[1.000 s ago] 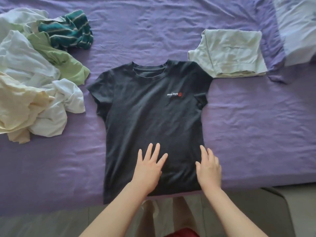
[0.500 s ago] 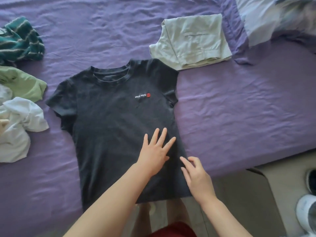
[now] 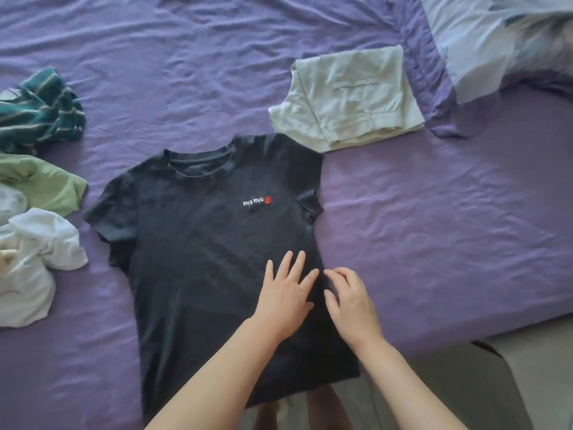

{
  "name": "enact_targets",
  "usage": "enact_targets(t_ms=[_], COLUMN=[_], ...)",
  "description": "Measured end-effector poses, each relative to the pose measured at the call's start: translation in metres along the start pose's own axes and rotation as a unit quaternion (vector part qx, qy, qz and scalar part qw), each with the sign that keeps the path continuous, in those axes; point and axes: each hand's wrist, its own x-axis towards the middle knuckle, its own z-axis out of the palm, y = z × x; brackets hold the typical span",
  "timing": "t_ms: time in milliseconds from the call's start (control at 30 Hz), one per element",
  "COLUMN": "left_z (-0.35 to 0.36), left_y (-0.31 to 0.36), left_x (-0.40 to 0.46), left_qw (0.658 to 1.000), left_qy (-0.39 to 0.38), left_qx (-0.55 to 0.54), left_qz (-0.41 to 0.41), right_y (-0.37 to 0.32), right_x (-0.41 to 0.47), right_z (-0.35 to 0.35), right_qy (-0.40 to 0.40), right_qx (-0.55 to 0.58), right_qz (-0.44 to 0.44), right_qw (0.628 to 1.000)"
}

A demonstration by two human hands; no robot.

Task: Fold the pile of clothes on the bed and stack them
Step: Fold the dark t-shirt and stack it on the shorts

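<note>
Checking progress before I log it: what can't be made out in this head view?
- Unfolded pile: cut off by the left edge, so its count is unknown.
- Dark T-shirt: hem hidden by both forearms.
- Right hand: whether its curled fingers pinch the shirt's side is unclear.
- Bedding, top right: blurred.

A wrinkled purple sheet covers the bed, spreading far beyond the hands on every side. At the far right corner lies pale blue bedding. Below the right wrist, grey-beige floor shows in soft daylight.
</note>
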Motion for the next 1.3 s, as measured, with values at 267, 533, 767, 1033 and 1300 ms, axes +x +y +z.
enact_targets(t_ms=[267, 533, 767, 1033, 1300], left_z=[-0.054, -0.110, -0.145, -0.161, -0.153], left_y=[-0.048, -0.081, -0.086, -0.108, -0.141], left_x=[0.063, 0.113, 0.142, 0.151, 0.137], left_qw=[0.992, 0.957, 0.779, 0.717, 0.937], left_qy=[0.059, 0.112, 0.085, 0.037, 0.182], left_qx=[-0.035, -0.245, -0.599, -0.686, -0.253], left_qz=[-0.105, -0.107, -0.165, -0.118, -0.159], right_y=[-0.047, -0.067, -0.075, -0.096, -0.091], right_x=[0.156, 0.203, 0.195, 0.173, 0.160], right_z=[-0.031, -0.029, -0.017, -0.010, 0.003], right_qy=[-0.003, 0.008, 0.042, 0.032, -0.016], right_qx=[0.273, 0.243, 0.185, -0.154, -0.244], right_qz=[0.134, 0.188, 0.148, -0.156, -0.189], right_qw=[0.952, 0.952, 0.970, 0.975, 0.951])
